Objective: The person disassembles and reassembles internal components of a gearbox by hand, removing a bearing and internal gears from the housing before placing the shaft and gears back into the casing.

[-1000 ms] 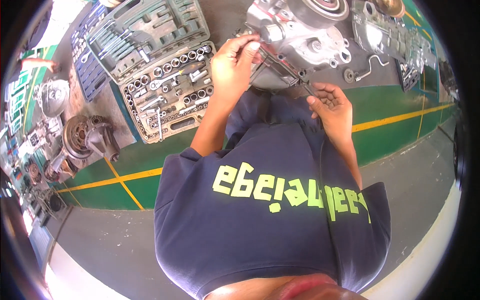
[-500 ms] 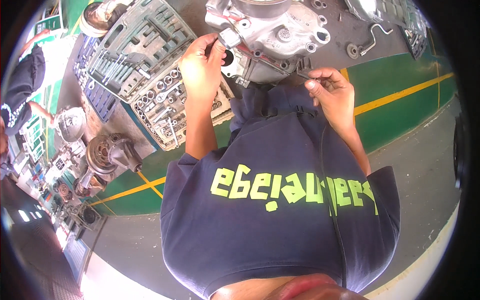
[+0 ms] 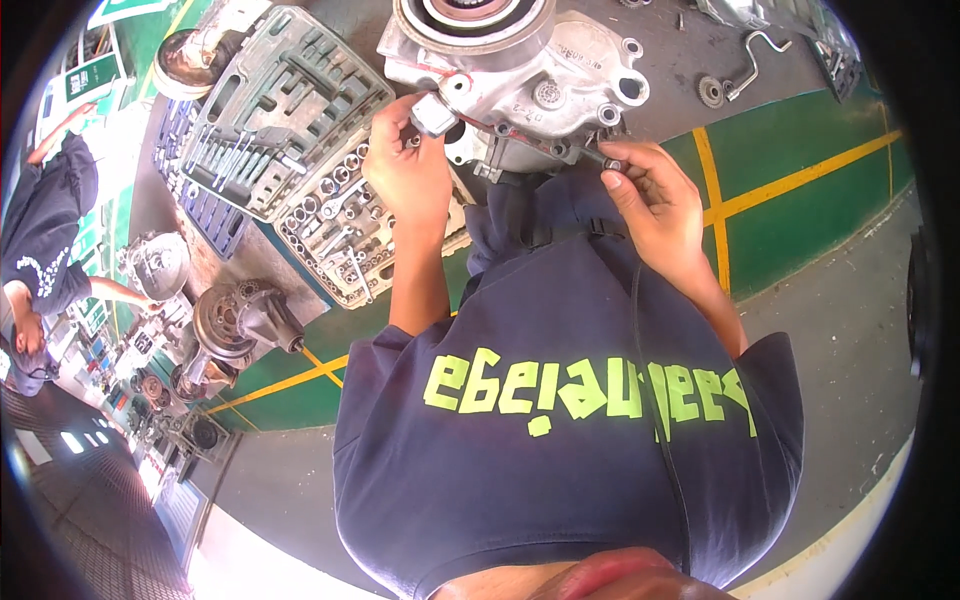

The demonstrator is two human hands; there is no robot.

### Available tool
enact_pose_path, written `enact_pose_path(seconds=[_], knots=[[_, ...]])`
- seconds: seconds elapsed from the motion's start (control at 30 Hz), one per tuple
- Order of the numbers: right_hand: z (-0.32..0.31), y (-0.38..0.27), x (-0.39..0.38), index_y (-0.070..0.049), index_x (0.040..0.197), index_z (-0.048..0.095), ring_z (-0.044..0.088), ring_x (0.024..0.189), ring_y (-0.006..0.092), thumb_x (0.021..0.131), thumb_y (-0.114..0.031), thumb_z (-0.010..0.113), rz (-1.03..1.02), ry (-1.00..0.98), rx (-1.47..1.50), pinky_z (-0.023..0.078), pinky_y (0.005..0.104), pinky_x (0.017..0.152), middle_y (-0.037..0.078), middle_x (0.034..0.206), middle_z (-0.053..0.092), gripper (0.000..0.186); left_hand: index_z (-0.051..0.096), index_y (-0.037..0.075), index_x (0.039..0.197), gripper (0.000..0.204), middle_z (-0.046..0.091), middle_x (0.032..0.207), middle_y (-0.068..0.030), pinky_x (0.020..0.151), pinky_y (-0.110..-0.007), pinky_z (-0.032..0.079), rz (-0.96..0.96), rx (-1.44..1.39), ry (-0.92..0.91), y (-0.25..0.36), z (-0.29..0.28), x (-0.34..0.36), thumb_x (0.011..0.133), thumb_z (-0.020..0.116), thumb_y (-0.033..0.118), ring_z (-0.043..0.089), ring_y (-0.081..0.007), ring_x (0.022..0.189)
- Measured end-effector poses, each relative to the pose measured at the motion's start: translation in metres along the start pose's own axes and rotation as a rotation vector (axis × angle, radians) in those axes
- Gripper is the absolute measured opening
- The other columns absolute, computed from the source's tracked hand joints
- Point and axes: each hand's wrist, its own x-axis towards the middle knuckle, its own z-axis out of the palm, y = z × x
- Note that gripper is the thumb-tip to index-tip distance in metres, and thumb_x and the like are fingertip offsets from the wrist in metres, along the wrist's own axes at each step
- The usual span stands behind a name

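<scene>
**Both hands closing on the metal housing**

Since a second ago the view has swung in and the big cast metal housing (image 3: 520, 75) now fills the top of the picture, directly in front of the person. The left hand (image 3: 405, 165), which was up by a small part earlier, now has its fingers pinched around a small grey block (image 3: 432, 113) on the housing's left edge. The right hand (image 3: 655, 200) has come up from lower down and pinches a thin dark tool (image 3: 590, 155) whose tip lies against the housing's lower right side. Judging by this, the work has settled onto that housing, with both hands engaged at its rim.

Counted: one housing in hand; two open socket trays (image 3: 285, 110) to the left on the floor; one bent crank handle (image 3: 750, 60) at upper right; one other person's arm (image 3: 120, 292) near smaller metal parts at far left.
</scene>
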Motion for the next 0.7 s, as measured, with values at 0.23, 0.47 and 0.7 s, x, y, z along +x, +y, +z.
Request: enact_pose_path(seconds=[0.23,0.47,0.7], knots=[[-0.004,0.004,0.006,0.003,0.112,0.066,0.064,0.085,0.0133,0.092,0.002,0.067,-0.069,0.011,0.020,0.051,0.0252,0.076,0.010,0.102,0.066,0.020,0.070,0.001,0.105,0.027,0.071,0.100,-0.0154,0.085,-0.032,0.052,0.171,0.195,-0.091,-0.023,-0.008,0.001,0.079,0.069,-0.007,0.069,-0.0270,0.090],[0.011,0.007,0.015,0.003,0.109,0.066,0.065,0.085,0.0159,0.089,0.003,0.071,-0.174,0.032,0.051,0.052,0.0268,0.075,0.011,0.098,0.069,0.021,0.062,-0.006,0.113,0.030,0.069,0.100,-0.0069,0.083,-0.025,0.050,0.223,0.236,-0.055,-0.027,-0.004,-0.002,0.085,0.071,-0.004,0.063,-0.0095,0.090],[0.024,0.016,0.014,0.000,0.103,0.068,0.068,0.082,0.0185,0.083,0.000,0.078,-0.125,0.112,-0.026,0.053,0.0283,0.071,0.012,0.095,0.071,0.022,0.059,-0.005,0.118,0.038,0.069,0.103,-0.0107,0.086,-0.027,0.051,0.344,0.236,-0.142,-0.032,-0.005,0.004,0.083,0.073,-0.004,0.065,-0.0129,0.095]])
